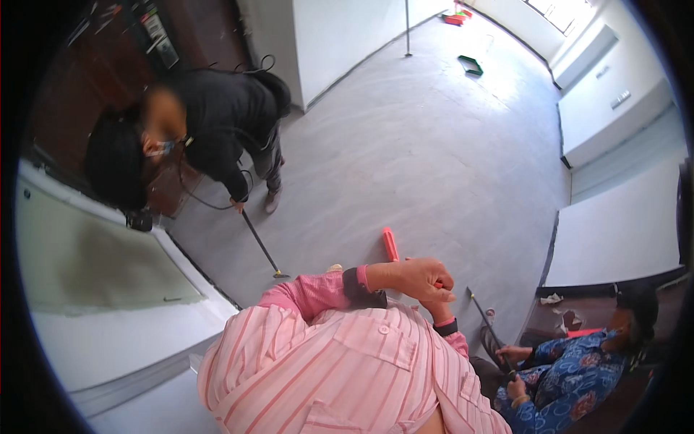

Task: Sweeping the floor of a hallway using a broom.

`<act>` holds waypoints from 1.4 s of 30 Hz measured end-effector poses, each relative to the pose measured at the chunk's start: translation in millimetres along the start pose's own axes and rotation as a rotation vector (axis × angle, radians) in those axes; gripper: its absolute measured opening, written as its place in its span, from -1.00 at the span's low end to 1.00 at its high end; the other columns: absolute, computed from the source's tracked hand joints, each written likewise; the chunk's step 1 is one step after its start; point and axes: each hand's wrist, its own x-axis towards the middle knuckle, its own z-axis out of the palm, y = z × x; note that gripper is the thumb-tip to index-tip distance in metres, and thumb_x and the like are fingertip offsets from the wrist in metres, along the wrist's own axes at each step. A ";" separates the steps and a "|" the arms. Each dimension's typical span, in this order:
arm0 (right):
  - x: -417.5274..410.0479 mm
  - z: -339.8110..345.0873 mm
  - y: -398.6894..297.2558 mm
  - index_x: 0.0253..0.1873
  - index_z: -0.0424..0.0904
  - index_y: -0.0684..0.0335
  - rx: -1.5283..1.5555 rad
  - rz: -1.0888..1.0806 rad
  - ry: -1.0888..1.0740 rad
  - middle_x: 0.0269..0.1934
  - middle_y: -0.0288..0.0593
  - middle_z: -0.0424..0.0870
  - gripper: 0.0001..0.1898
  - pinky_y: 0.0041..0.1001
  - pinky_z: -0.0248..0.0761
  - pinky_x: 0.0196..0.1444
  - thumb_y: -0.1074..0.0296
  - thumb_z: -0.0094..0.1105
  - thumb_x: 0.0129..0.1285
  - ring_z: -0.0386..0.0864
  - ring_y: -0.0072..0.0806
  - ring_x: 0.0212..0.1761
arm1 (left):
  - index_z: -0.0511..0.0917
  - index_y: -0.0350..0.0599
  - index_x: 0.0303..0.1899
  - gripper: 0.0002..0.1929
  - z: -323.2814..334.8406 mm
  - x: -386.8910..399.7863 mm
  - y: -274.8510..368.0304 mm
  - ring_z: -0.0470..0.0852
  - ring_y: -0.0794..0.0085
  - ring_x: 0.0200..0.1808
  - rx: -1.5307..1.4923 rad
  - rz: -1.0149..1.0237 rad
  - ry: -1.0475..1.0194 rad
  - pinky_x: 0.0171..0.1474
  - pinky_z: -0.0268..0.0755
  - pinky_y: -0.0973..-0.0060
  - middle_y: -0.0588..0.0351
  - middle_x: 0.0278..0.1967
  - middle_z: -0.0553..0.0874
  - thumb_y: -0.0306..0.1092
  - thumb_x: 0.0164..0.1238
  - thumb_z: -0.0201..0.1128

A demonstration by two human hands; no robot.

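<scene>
My left hand (427, 280) is closed around a small red thing (438, 285), seemingly the end of a handle; most of it is hidden by the fingers. Behind and below it is my right hand (438, 310), of which mainly the wrist side shows; its fingers are covered by the left hand. Just beyond the hands, a long red plastic piece (390, 244) lies low over the grey floor (412, 163). Whether it joins the red thing in my hand cannot be told. Pink striped sleeves with dark cuffs cover both forearms.
At the left, a person in black (233, 108) bends over a long-handled scraper (262, 241). At the lower right, a person in a blue flowered top (574, 374) holds another long-handled tool (488, 325). Farther off are a green frame-like object (470, 65), red items (455, 19) and a thin upright pole (407, 32).
</scene>
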 end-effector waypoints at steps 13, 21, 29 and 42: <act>8.0 -2.7 7.6 -0.05 0.61 0.12 0.076 -0.010 -0.135 -0.16 -0.22 0.62 -0.80 -0.30 0.40 0.11 0.23 0.20 0.28 0.54 -0.35 -0.04 | 0.45 -0.32 -0.46 -0.64 10.9 -11.2 4.9 0.27 0.52 -0.54 -0.002 -0.096 0.147 -0.43 0.22 0.42 0.06 -0.62 0.29 -0.17 0.38 0.20; 12.4 0.0 8.7 -0.04 0.61 0.12 0.099 -0.028 -0.211 -0.16 -0.22 0.62 -0.80 -0.31 0.40 0.11 0.23 0.20 0.29 0.54 -0.36 -0.04 | 0.53 -0.30 -0.42 -0.66 12.0 -9.5 -6.2 0.30 0.55 -0.54 -0.040 -0.060 0.160 -0.43 0.23 0.43 0.12 -0.63 0.34 -0.15 0.37 0.22; 15.2 2.7 5.6 -0.04 0.61 0.12 0.112 -0.021 -0.233 -0.16 -0.23 0.62 -0.80 -0.31 0.40 0.11 0.23 0.19 0.29 0.54 -0.37 -0.04 | 0.54 -0.30 -0.47 -0.72 9.3 -9.0 -4.6 0.37 0.57 -0.54 -0.064 -0.063 0.156 -0.42 0.28 0.48 0.20 -0.65 0.41 -0.25 0.28 0.23; 14.8 2.3 5.6 -0.04 0.60 0.12 0.123 -0.035 -0.296 -0.16 -0.24 0.62 -0.80 -0.32 0.40 0.11 0.23 0.18 0.30 0.54 -0.39 -0.04 | 0.49 -0.27 -0.47 -0.69 24.4 -25.5 2.9 0.30 0.57 -0.53 -0.076 -0.020 0.249 -0.43 0.22 0.46 0.19 -0.64 0.36 -0.22 0.34 0.25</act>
